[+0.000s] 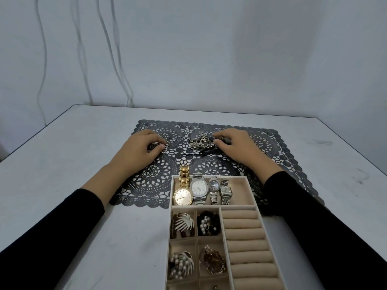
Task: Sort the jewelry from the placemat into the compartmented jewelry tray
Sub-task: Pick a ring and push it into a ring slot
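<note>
A dark lace placemat (155,181) lies on the table. My left hand (138,149) rests on its left part, fingers curled over several small rings (167,141). My right hand (236,145) rests further right, fingers curled onto a tangle of chains (200,141) and a dark piece. Close to me sits the beige jewelry tray (249,187). Its far compartment holds several watches (199,188). The small left compartments hold hair clips and brooches (183,222). The ring rolls (245,237) on the right are bare.
The white table (73,164) spreads around the mat, with its far edge against a plain wall. Thin cables (113,49) hang down the wall at the back left. Black sleeves cover both forearms.
</note>
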### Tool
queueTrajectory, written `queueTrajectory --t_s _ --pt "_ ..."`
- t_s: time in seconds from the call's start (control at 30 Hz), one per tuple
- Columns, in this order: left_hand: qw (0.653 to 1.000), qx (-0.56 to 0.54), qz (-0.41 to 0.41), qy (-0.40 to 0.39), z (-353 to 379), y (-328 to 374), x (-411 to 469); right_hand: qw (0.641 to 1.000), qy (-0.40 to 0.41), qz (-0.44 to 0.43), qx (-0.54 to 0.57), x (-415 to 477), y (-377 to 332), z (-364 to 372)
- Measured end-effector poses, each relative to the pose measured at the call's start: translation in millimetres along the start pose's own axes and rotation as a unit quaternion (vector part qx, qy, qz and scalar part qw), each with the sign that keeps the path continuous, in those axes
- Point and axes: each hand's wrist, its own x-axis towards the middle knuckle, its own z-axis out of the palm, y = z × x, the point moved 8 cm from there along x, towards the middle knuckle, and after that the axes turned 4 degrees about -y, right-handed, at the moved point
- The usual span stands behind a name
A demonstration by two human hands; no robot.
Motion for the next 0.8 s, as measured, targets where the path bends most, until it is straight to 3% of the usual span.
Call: queueTrajectory --t_s 0.33,0.57,0.8 --pt "0.998 -0.026 0.063 0.001 -0.2 11.4 -2.0 0.995 -0.068 -0.071 0.024 18.6 -31.2 17.4" --pt "0.997 -0.047 0.065 -0.008 3.1 10.3 -1.4 0.992 -0.107 -0.063 0.020 19.6 -27.1 17.1" --pt "0.998 -0.039 0.042 0.015 -0.8 7.0 0.0 0.994 -0.067 -0.072 0.045 28.8 -32.9 16.4"
